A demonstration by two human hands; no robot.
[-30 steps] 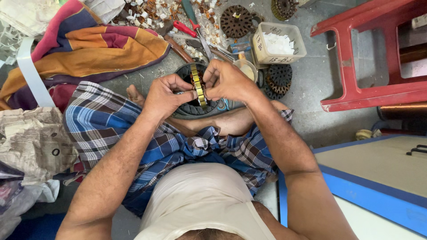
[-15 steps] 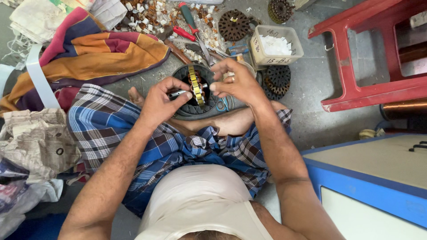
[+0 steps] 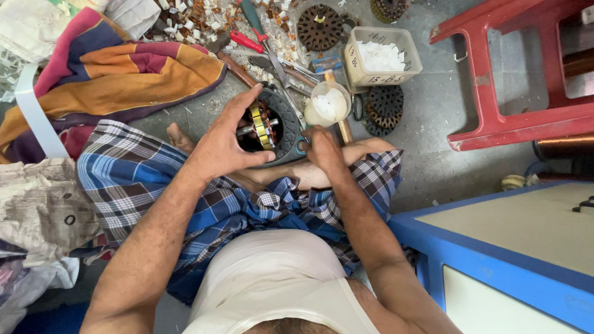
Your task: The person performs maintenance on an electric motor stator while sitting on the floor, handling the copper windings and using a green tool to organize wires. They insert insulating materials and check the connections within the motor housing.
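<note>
A dark round motor housing (image 3: 286, 127) rests against my crossed legs on the floor. Inside it sits a yellowish wound stator core (image 3: 262, 127) with copper wire and a metal shaft. My left hand (image 3: 226, 145) grips the core, fingers over its top and thumb under the housing's near rim. My right hand (image 3: 323, 148) lies beside the housing's right rim on my knee. Its fingers are curled closed, and I cannot make out anything between them.
A small white cup (image 3: 328, 102) and a white plastic box (image 3: 382, 57) of white slips stand beyond the housing. Dark slotted discs (image 3: 383, 106), red-handled pliers (image 3: 247, 42) and scraps litter the floor. A striped cloth (image 3: 111, 71) lies left, a red stool (image 3: 513, 80) right, a blue cabinet (image 3: 513, 247) near right.
My right hand has let go of the core and dropped to the housing's right rim. The left hand now holds the core alone, spread wider over it.
</note>
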